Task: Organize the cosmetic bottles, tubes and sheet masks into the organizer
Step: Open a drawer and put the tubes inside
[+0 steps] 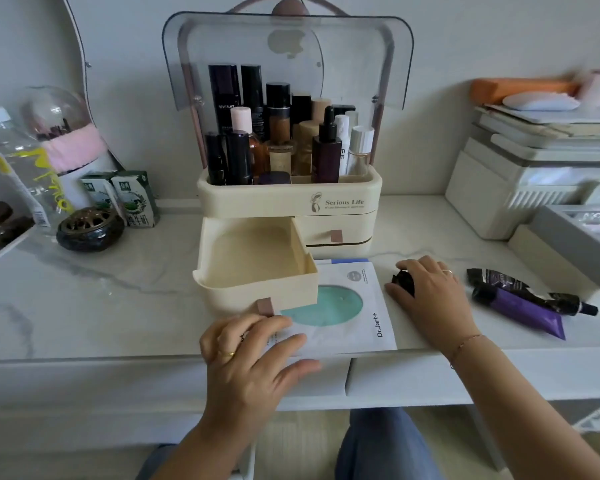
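Looks like the bottles are already sorted: they stand packed upright in the top tray of the cream organizer (pixel 289 199), under its raised smoky lid. So the step in hand is the tubes and sheet masks.

The left drawer (pixel 257 268) is pulled right out and sits empty. A sheet mask (pixel 347 306) lies flat on the tabletop (pixel 101 289) just right of it, with one corner tucked under the drawer.

The left hand (pixel 253 358) rests on the mask's near left corner, fingers spread and pressing down, not pinching anything yet. The right hand (pixel 430 292) is cupped over a small dark tube (pixel 404 280) right of the mask, its grip curled around it but not clearly closed.

Two more tubes wait further right, a purple tube (pixel 520 311) and a crumpled black tube (pixel 530 289) touching it.

My guess for the next move: lift that dark tube and drop it into the open drawer, or slide the mask free first.

Readable text: "Serious Life" on the organizer front, "Dr.Jart+" on the mask, "REVITALIFT" on a tall dark bottle (pixel 224 98) at the far left.
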Tool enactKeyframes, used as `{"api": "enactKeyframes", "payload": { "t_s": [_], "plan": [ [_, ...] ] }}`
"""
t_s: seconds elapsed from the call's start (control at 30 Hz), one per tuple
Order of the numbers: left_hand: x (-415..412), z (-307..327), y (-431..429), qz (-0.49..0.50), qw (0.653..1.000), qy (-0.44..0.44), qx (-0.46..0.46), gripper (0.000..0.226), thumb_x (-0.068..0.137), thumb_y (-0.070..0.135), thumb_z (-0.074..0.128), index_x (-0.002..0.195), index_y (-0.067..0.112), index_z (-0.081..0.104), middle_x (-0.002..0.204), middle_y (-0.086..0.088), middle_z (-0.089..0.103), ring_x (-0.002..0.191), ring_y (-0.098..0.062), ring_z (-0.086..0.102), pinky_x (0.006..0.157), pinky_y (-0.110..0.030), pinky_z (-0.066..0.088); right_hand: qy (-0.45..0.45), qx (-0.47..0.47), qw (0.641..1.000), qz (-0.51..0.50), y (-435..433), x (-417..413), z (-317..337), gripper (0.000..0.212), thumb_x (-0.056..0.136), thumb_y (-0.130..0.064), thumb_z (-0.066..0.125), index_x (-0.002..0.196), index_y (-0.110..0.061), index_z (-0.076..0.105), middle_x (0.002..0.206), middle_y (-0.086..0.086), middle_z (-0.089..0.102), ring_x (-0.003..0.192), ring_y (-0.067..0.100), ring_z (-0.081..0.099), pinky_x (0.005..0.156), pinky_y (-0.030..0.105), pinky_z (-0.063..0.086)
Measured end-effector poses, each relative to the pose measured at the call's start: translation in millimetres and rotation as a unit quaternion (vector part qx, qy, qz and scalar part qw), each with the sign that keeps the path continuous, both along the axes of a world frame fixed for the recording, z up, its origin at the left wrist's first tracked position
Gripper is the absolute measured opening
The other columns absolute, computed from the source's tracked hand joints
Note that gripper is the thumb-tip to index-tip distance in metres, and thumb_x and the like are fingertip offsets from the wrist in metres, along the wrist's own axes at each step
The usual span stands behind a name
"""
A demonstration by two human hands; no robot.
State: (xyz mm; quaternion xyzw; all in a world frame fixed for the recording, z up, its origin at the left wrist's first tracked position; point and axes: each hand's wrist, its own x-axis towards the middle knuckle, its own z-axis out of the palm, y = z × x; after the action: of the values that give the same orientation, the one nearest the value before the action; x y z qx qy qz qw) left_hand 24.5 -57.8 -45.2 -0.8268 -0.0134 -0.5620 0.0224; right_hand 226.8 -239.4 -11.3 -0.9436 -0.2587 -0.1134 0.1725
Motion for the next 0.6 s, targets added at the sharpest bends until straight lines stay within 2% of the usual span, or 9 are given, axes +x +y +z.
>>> {"api": "enactKeyframes", "payload": {
  "t_s": [0.13,0.2,0.33,0.4,0.47,0.53,0.6],
  "plan": [
    [1.3,-4.0,2.4,0.017,1.0,0.001,0.004,0.024,0.082,0.048,0.07,0.071,0.027,0.073,0.092,0.007,0.072,0.101,-0.016,0.051,0.098,-0.031,0.025,-0.009,0.01,1.0,-0.004,1.0,-1.8,0.1,0.027,0.088,-0.036,0.057,0.101,-0.013,0.06,0.102,0.01,0.061,0.1,0.032,0.053,0.074,0.036,0.04],
    [2.4,-5.1,2.1,0.03,1.0,-0.004,-0.001,0.023,0.084,0.042,0.07,0.068,0.027,0.072,0.09,0.006,0.072,0.101,-0.015,0.05,0.098,-0.03,0.024,-0.02,0.01,1.0,-0.008,1.3,-1.4,-0.9,0.024,0.088,-0.035,0.056,0.093,-0.012,0.058,0.096,0.01,0.063,0.092,0.032,0.055,0.065,0.033,0.037],
    [1.5,-4.6,-0.7,0.028,0.999,-0.01,-0.016,0.016,0.083,0.037,0.072,0.07,0.027,0.072,0.09,0.004,0.071,0.099,-0.017,0.05,0.096,-0.03,0.026,-0.029,0.025,0.999,-0.007,0.4,0.1,-2.6,0.024,0.09,-0.033,0.056,0.09,-0.008,0.055,0.095,0.013,0.065,0.087,0.035,0.058,0.062,0.034,0.036],
    [-1.6,-2.5,-2.2,0.014,0.999,-0.017,-0.029,0.017,0.083,0.044,0.07,0.08,0.027,0.069,0.097,0.003,0.066,0.097,-0.02,0.05,0.093,-0.032,0.029,-0.028,0.052,0.998,-0.007,0.5,-0.5,-1.9,0.025,0.09,-0.032,0.055,0.091,-0.007,0.054,0.094,0.015,0.066,0.084,0.037,0.059,0.061,0.036,0.037],
    [-5.3,1.2,-2.0,0.015,0.997,-0.039,-0.066,0.029,0.083,0.05,0.068,0.095,0.025,0.063,0.109,-0.001,0.055,0.099,-0.023,0.05,0.091,-0.033,0.032,-0.032,0.099,0.995,-0.008,-0.5,-3.5,0.9,0.022,0.09,-0.03,0.056,0.093,-0.008,0.054,0.089,0.015,0.067,0.079,0.038,0.061,0.058,0.035,0.035],
    [-7.5,7.4,2.2,0.015,0.986,-0.075,-0.146,0.044,0.082,0.052,0.067,0.109,0.018,0.058,0.12,-0.007,0.046,0.109,-0.027,0.049,0.095,-0.037,0.039,-0.019,0.161,0.987,0.005,-0.7,-10.6,8.5,0.019,0.091,-0.028,0.057,0.094,-0.009,0.053,0.08,0.013,0.067,0.074,0.038,0.062,0.058,0.036,0.038],
    [-7.0,16.0,10.0,-0.008,0.966,-0.089,-0.245,0.061,0.08,0.051,0.067,0.124,0.011,0.05,0.133,-0.011,0.039,0.124,-0.032,0.042,0.104,-0.042,0.037,-0.005,0.238,0.971,0.033,2.9,-21.7,24.7,0.014,0.091,-0.025,0.056,0.093,-0.012,0.052,0.073,0.006,0.065,0.068,0.034,0.063,0.061,0.038,0.045]
  ]
}}
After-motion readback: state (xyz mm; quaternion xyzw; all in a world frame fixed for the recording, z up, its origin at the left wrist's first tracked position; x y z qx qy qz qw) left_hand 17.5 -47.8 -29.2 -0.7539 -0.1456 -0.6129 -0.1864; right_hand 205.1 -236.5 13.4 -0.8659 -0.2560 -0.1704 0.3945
